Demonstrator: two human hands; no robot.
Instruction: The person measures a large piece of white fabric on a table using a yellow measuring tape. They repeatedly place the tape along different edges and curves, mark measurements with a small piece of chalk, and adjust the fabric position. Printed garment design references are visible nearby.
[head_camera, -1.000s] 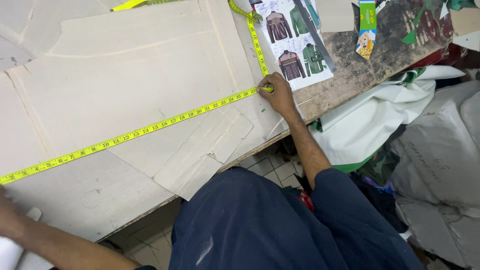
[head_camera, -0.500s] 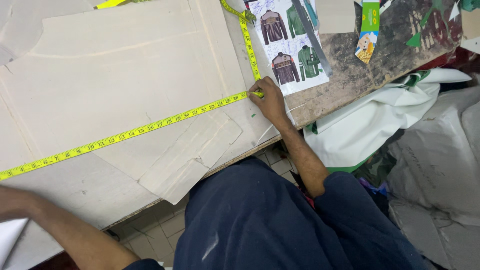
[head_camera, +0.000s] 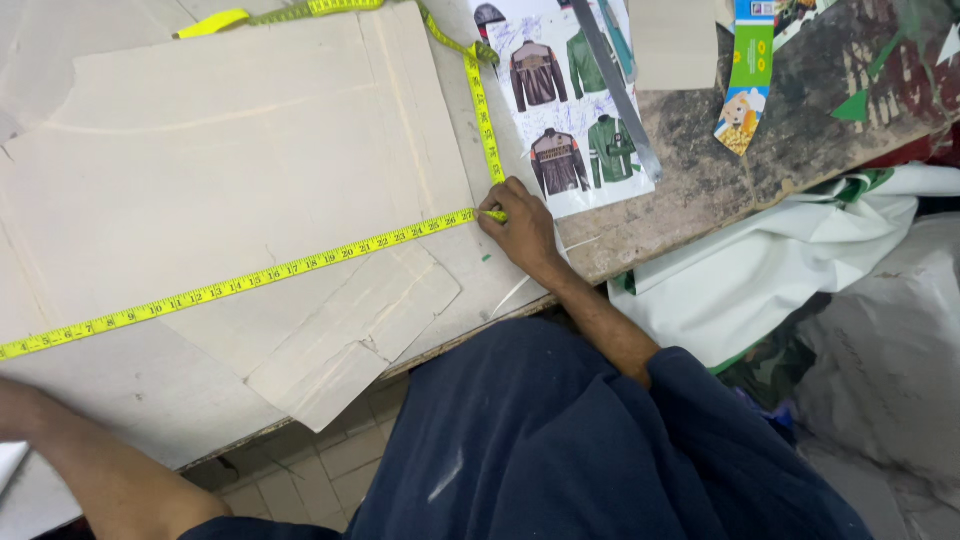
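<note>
Right hand (head_camera: 522, 228) pinches yellow tape measure (head_camera: 250, 277) flat on cardboard pattern (head_camera: 220, 180); left hand off-frame at near left, grip unclear. Best kept taut and straight. Jacket sheet (head_camera: 560, 110) lies far right on counter (head_camera: 700, 180).

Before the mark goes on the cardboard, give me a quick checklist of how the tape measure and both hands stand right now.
1. Tape measure straight and taut across the cardboard pattern: ok.
2. Right hand pins the tape at the pattern's right side: ok.
3. Left hand holds the far end: cannot tell, it is out of frame; only the forearm shows.
4. Slack tape loops away along the top edge, off the measured line: ok.
5. Jacket picture sheet clear of the pattern: ok.
</note>
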